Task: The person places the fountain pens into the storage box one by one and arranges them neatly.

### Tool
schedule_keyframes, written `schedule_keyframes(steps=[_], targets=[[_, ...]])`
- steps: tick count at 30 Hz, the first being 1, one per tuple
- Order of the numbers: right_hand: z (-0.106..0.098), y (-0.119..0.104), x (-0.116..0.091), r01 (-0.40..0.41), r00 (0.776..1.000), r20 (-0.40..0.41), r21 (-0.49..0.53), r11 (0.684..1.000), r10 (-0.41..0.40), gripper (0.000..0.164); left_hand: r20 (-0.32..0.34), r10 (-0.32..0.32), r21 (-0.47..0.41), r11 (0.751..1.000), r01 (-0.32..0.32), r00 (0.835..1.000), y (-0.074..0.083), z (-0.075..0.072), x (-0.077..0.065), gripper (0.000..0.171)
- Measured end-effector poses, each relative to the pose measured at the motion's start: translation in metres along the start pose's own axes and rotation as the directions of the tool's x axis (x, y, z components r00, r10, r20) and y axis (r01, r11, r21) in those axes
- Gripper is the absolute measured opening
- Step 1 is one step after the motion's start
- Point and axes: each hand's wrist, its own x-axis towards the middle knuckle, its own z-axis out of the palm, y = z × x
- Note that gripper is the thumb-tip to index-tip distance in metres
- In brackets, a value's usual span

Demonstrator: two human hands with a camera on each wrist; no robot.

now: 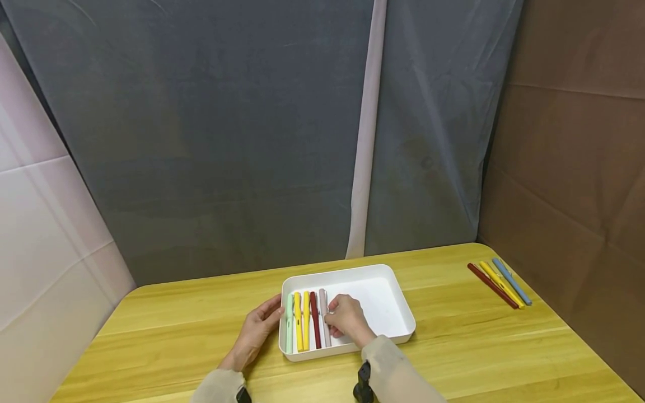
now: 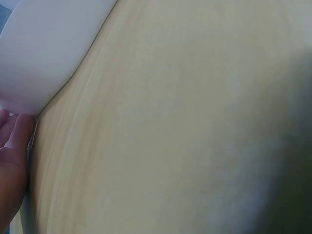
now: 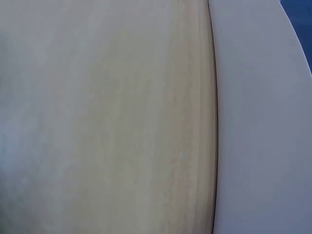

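A white tray (image 1: 388,302) sits on the table with pens lying side by side in its left part. From the left come a mint green pen (image 1: 289,330), two yellow pens (image 1: 299,330), a dark red pen (image 1: 315,322) and a pale lilac pen (image 1: 323,327). My right hand (image 1: 349,318) reaches over the tray's near rim, and its bent fingers hold the lilac pen at its right side. With fingers extended, my left hand (image 1: 257,331) rests against the tray's left wall. In the left wrist view, its fingers (image 2: 20,131) touch the wall's lower edge.
On the right of the wooden table (image 1: 443,347), a dark red pen (image 1: 492,286), a yellow pen (image 1: 502,284) and a blue pen (image 1: 512,281) lie close together near the edge. A grey cloth (image 1: 227,140) hangs behind the table, and a brown cloth (image 1: 569,168) hangs on the right.
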Motion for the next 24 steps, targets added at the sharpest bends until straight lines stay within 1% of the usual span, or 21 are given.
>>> schedule_keyframes(steps=[8,14,21,24], targets=[[0.0015,0.0036,0.0004,-0.003,1.000,0.009,0.015,1.000,0.003,0.012,0.031,0.031,-0.010,0.999,-0.031,0.999,-0.0006,-0.0013,0.0001,0.052],[0.0020,0.0041,0.0003,-0.011,1.000,0.020,0.020,1.000,0.010,0.012,0.020,0.016,-0.020,1.000,-0.015,1.000,-0.0014,-0.0011,-0.0001,0.052],[0.0022,0.0036,0.0001,-0.013,1.000,0.023,0.004,1.000,0.013,0.012,0.025,0.024,-0.020,1.000,-0.024,0.999,-0.0006,-0.0009,-0.0005,0.051],[0.0022,0.0040,0.0000,-0.011,1.000,0.023,0.007,1.000,0.011,0.013,0.020,0.018,-0.020,1.000,-0.017,1.000,-0.0007,-0.0008,-0.0004,0.051]])
